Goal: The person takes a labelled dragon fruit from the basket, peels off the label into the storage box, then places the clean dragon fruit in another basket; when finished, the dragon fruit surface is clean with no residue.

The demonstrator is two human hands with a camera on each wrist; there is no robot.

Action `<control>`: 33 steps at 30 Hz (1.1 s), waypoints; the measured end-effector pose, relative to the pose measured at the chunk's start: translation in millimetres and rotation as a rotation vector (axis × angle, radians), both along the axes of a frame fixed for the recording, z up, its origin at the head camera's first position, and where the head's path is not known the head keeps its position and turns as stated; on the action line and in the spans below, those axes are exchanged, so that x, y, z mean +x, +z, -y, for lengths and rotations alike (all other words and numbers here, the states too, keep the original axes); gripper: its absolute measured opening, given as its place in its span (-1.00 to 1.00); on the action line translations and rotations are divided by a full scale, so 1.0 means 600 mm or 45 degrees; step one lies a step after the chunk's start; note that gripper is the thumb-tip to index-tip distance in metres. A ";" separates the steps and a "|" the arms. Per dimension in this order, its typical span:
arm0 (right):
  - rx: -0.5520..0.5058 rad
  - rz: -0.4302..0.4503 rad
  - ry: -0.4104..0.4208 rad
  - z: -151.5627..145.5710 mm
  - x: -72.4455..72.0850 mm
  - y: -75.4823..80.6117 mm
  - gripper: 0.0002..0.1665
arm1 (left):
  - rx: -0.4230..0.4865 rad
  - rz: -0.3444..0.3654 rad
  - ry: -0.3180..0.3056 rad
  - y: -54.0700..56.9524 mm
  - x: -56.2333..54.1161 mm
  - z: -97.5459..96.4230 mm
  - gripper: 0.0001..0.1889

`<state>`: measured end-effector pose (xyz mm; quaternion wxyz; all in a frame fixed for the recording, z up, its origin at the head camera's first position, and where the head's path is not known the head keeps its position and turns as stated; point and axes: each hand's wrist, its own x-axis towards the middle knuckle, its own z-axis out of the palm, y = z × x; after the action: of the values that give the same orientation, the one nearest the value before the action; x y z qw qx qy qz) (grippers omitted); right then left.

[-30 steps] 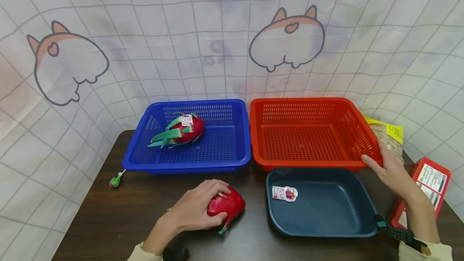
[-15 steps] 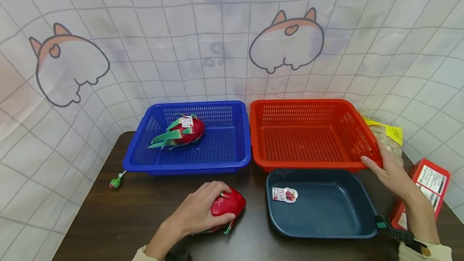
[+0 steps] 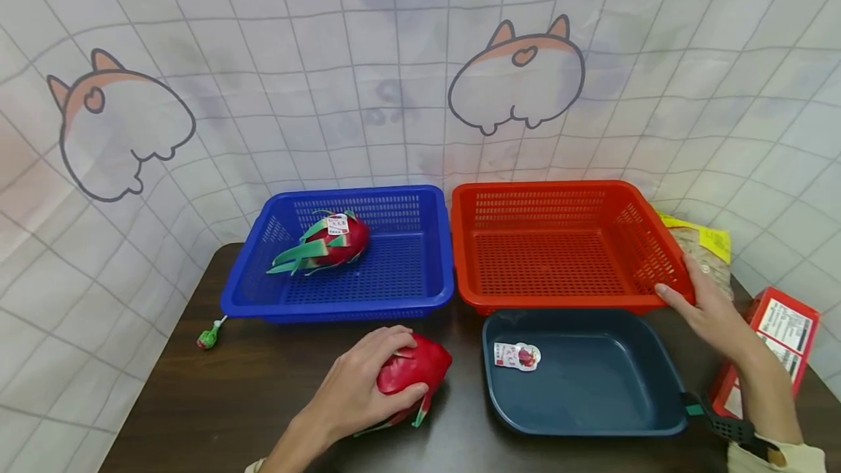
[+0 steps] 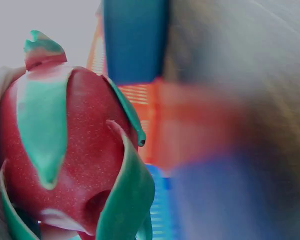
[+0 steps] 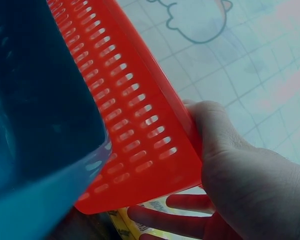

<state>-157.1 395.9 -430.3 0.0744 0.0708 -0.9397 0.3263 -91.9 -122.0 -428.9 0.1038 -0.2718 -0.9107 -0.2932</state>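
Note:
My left hand [image 3: 364,389] grips a red dragon fruit [image 3: 415,365] from above, thumb on its near side and fingers over its far side. In the left wrist view the dragon fruit [image 4: 82,130] shows green-tipped scales, with part of the hand at the left edge. My right hand [image 3: 712,312] holds the near right corner of a red plastic basket [image 3: 558,301], its thumb over the rim. In the right wrist view several fingers of the right hand [image 5: 240,175] extend below the corner of the basket [image 5: 140,100].
A blue basket [image 3: 394,310] holds another dragon fruit [image 3: 355,238] with a white label. In front of the red basket sits a dark blue tray [image 3: 585,393] with a fruit label [image 3: 517,355]. A red box [image 3: 778,334], a yellow-topped bag [image 3: 709,243] and a lollipop [image 3: 209,336] lie around.
My left hand has shifted slightly right with the dragon fruit, which has turned a little under it. The right hand stays at the red basket's corner.

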 end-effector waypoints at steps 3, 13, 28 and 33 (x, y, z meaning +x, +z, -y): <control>-0.006 -0.005 0.005 -0.003 -0.001 -0.001 -0.11 | 0.030 -0.096 -0.008 0.019 0.008 0.001 -0.43; -0.012 0.011 0.004 -0.003 -0.002 0.001 -0.09 | 0.176 -0.039 -0.025 0.064 0.040 0.006 -0.45; -0.037 -0.002 0.018 -0.003 -0.002 -0.002 -0.12 | 0.230 0.060 -0.036 0.080 0.051 -0.004 -0.42; -0.025 0.023 -0.002 -0.005 0.000 -0.004 -0.09 | 0.322 0.056 -0.119 0.091 0.052 -0.005 -0.42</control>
<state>-157.3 398.7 -432.5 0.0670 0.0665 -0.9371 0.3361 -60.4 -119.0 -374.0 0.1035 -0.2923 -0.8549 -0.4160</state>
